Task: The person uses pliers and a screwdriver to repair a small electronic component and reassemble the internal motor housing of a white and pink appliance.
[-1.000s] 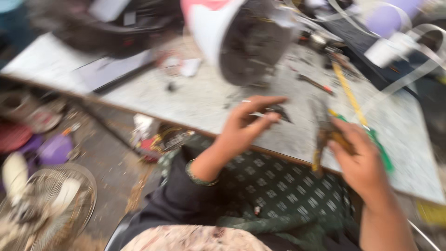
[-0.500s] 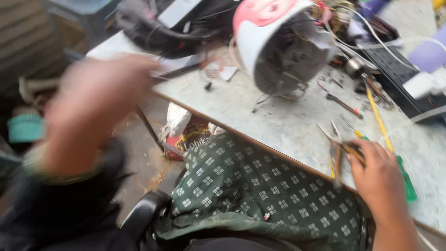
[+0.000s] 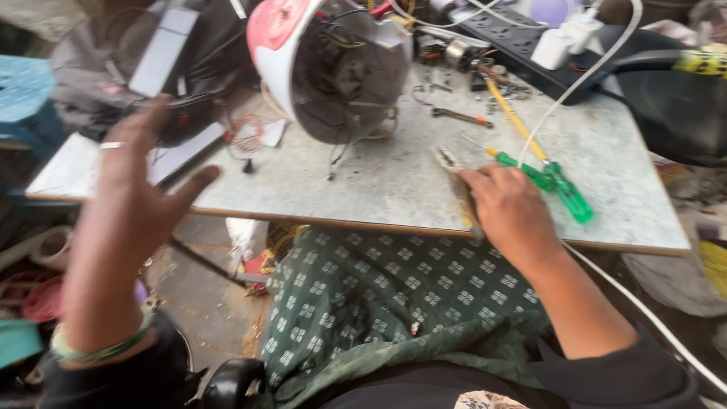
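1. Right at the near edge of the grey speckled worktable [image 3: 394, 189], a green patterned cloth [image 3: 379, 295] covers the person's lap.
2. Left hand [image 3: 132, 197] is up in the air off the table's near left corner, fingers spread wide, holding nothing; a pale ring sits on one finger and a green band circles the wrist.
3. Right hand [image 3: 511, 212] rests on the table's near edge, fingers curled shut around the handles of metal pliers [image 3: 454, 178], whose nose pokes out towards the table's middle.
4. Just beside that hand, further to the right on the table, lies a green-handled screwdriver [image 3: 549, 178], with a white cable [image 3: 568, 98] crossing over it.
5. Mid-table, a yellow-handled tool [image 3: 515, 117] and a small dark wrench [image 3: 458, 116] lie close together.
6. Further back on the table stands a white and pink round appliance shell [image 3: 326, 64], tipped so its open wired insides face the person.
7. At the table's far right edge sits a black power strip [image 3: 522, 53].
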